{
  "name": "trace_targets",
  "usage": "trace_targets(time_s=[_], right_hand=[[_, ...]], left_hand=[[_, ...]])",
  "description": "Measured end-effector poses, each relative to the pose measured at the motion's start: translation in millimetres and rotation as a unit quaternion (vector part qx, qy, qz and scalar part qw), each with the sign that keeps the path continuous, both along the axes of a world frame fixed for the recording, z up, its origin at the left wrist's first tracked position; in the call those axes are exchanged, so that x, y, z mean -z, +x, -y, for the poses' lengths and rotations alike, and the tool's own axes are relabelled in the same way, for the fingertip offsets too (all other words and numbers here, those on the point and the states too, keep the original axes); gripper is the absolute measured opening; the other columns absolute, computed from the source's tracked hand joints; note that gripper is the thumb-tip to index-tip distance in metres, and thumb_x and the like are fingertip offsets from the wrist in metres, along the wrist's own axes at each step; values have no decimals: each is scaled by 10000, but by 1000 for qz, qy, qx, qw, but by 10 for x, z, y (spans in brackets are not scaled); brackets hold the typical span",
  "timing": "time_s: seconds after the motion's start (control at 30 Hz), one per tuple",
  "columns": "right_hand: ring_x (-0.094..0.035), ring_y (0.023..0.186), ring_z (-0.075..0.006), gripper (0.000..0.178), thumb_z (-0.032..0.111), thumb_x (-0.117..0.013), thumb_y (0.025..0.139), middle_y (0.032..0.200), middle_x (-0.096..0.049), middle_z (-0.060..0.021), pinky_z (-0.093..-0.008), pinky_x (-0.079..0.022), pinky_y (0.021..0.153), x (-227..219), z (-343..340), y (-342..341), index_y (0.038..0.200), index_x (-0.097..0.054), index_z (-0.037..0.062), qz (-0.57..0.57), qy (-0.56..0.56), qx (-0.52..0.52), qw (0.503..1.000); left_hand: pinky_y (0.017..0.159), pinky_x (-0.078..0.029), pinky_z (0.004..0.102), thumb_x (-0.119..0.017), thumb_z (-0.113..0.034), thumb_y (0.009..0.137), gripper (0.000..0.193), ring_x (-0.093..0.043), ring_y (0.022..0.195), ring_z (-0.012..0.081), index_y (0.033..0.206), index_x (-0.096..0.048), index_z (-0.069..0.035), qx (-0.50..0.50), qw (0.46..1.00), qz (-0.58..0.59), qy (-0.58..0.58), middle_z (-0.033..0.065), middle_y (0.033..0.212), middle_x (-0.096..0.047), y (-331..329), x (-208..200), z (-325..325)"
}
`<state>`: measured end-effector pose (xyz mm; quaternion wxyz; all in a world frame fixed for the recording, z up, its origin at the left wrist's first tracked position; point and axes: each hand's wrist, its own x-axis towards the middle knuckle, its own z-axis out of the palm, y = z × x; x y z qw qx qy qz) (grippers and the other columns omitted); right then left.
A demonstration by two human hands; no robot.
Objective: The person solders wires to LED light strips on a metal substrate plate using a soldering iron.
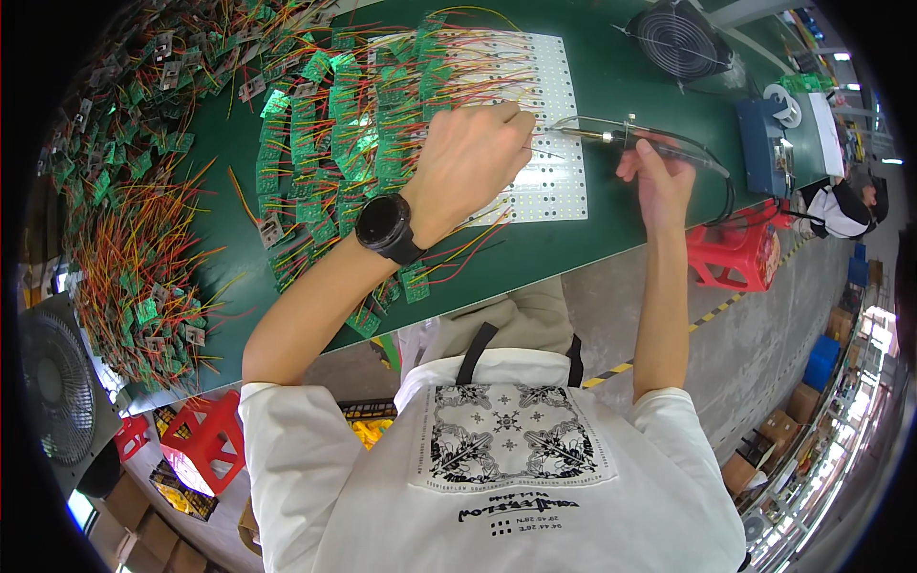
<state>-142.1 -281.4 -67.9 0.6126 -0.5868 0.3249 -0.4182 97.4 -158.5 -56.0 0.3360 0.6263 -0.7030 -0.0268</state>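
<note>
My right hand (659, 181) grips a soldering iron (686, 154), its metal tip pointing left toward my left fingertips. A curved thin metal tube runs along the iron's front end. My left hand (470, 160), with a dark watch (384, 229) on its wrist, is closed in a pinch over a white board with rows of holes (559, 196). Whatever lies between its fingers is hidden, though a thin wire shows just beside them. Left of the hand, small green circuit boards (390, 134) lie in rows, their red and yellow wires stretching over the white board.
Heaps of wired circuit boards (143, 296) cover the green table's left side. A black fan (678, 43) stands at the back right, near a blue station box (761, 145) and a white spool (783, 105). Red stools (734, 256) stand below the table. Another person (841, 205) is far right.
</note>
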Motion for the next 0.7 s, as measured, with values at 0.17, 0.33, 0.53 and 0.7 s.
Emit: trace_targets(time_s=[0.17,0.33,0.53,0.7], right_hand=[[-628,588,-198,245,55,-645,864,760,-655,-151,-264,-476,531,-12,19,-32,1063,-592,-78,18,5,16,1000],[-613,589,-193,237,66,-646,868,746,-650,-138,-263,-462,534,-71,-1,47,1054,-595,-73,23,17,32,999],[-594,598,-177,225,78,-646,873,747,-636,-117,-258,-451,547,-50,-48,117,1046,-598,-58,69,44,60,995],[-603,603,-156,241,99,-638,888,775,-644,-113,-247,-452,547,-4,7,-39,1068,-591,-54,48,40,37,997]], left_hand=[[567,-477,400,-630,-118,759,77,-601,648,305,765,-619,-42,5,1000,-4,-13,88,734,-615,-23,1,33],[599,-484,398,-658,-147,770,134,-610,703,304,835,-622,-35,6,1000,-2,13,88,798,-631,23,-92,-20],[731,-505,361,-763,-248,730,407,-624,864,299,1055,-634,-40,3,998,-27,-50,120,1002,-635,317,-826,-207],[608,-479,324,-739,-213,769,292,-613,681,233,986,-649,-40,-176,984,-37,-15,82,800,-634,532,-1113,-983]])
